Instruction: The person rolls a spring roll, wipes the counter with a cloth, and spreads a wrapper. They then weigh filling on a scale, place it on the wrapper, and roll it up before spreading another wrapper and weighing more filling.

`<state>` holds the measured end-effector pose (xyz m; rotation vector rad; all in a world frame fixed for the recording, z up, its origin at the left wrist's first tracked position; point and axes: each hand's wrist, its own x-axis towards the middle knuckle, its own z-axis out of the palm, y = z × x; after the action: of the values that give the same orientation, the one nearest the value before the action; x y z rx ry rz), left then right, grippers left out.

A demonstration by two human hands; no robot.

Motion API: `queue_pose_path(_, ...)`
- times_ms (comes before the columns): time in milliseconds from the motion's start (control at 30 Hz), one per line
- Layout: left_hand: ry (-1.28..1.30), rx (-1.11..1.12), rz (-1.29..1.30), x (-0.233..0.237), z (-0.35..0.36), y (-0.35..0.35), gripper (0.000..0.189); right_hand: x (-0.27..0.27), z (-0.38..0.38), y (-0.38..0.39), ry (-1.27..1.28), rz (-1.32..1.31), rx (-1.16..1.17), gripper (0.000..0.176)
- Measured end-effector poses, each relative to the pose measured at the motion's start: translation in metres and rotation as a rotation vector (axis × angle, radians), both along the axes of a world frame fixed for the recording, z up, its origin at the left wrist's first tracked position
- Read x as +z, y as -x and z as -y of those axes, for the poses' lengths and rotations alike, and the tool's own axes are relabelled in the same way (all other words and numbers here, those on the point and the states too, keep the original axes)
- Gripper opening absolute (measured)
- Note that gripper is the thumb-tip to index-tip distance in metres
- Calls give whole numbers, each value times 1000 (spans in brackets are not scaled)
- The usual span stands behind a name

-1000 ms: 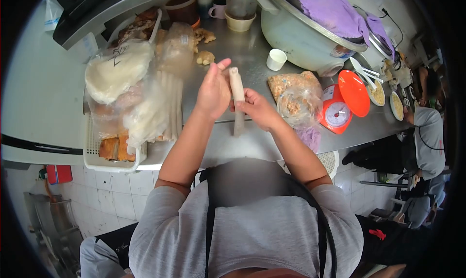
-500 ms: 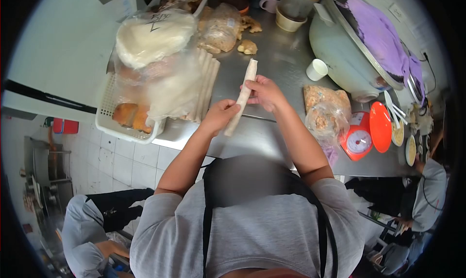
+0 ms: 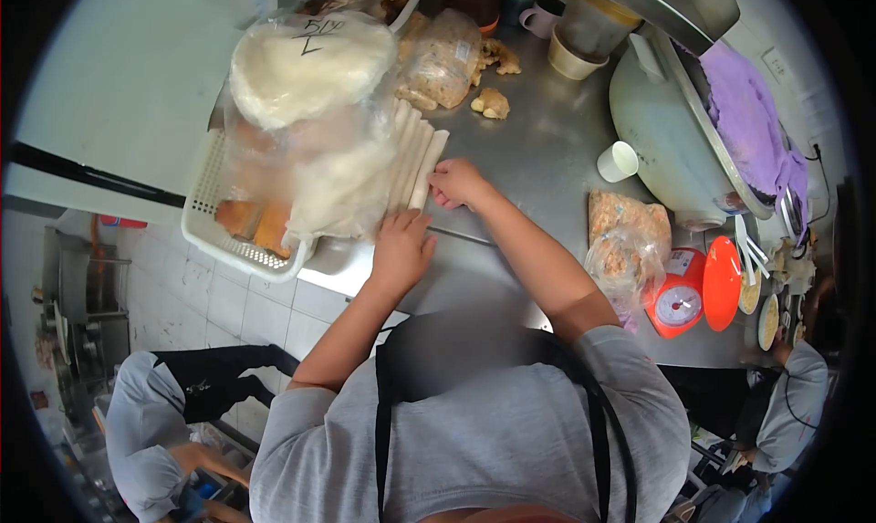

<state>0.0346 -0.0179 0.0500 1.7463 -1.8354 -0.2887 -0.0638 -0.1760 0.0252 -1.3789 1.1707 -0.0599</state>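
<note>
A long pale roll (image 3: 427,169) lies at the right edge of a row of similar rolls (image 3: 401,162) on the steel counter. My right hand (image 3: 459,183) is at its right side, fingers curled in against it. My left hand (image 3: 402,251) rests at the near ends of the rolls, fingers stretched forward and thumb apart. Beside the row, plastic bags of thin white wrappers (image 3: 306,67) cover part of the rolls' left side. What the rolls contain is hidden.
A white basket (image 3: 203,194) stands left of the bags. Ginger (image 3: 491,103), a white cup (image 3: 619,161), a large pot (image 3: 643,126), a bag of orange-brown filling (image 3: 628,226) and a red scale (image 3: 677,295) are on the counter. Co-workers (image 3: 151,423) are at both sides.
The pale roll, held up in both hands before, has moved left and down onto the end of the row. My left hand has let go of its grip and opened.
</note>
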Motion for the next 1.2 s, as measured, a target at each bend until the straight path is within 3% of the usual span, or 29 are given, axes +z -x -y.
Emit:
queue_pose_path(33, -37, 8, 33, 0, 0, 4, 32, 6, 5, 2, 28, -36, 48, 28)
queue_pose_path(133, -102, 43, 41, -3, 2, 9, 33, 25, 35, 10, 671, -128, 25, 34)
queue_pose_path(233, -103, 62, -1, -1, 4, 8, 34, 51, 64, 1, 1137, -221, -8, 50)
queue_pose_path(333, -62, 63, -70, 1, 12, 6, 33, 43, 94, -34, 1163, -534, 92, 64)
queue_pose_path(433, -28, 72, -154, 9, 21, 2, 33, 34, 106, -58, 1139, -590, 149, 73)
queue_pose_path(633, -21, -4, -388, 10, 43, -2, 30, 32, 134, -60, 967, -357, 115, 56)
queue_pose_path(733, -96, -46, -556, 8, 53, 1, 27, 32, 153, -50, 996, -266, 61, 51)
queue_pose_path(833, -149, -64, -712, 9, 58, 3, 24, 26, 191, -35, 997, -121, -117, 57)
queue_pose_path(933, -184, -38, -832, 10, 56, 1, 22, 37, 230, 0, 860, 142, -446, 44)
queue_pose_path(1000, -187, -12, -878, 4, 55, -3, 22, 49, 223, 38, 527, 634, -825, 39)
queue_pose_path(1067, -235, 10, -923, -7, 52, -8, 21, 46, 218, 87, 388, 972, -973, 41)
queue_pose_path(1133, -274, 20, -942, -10, 52, -9, 21, 55, 191, 135, 377, 1040, -1012, 43)
queue_pose_path(1200, -299, 16, -936, -8, 56, -5, 21, 33, 183, 169, 447, 835, -1130, 50)
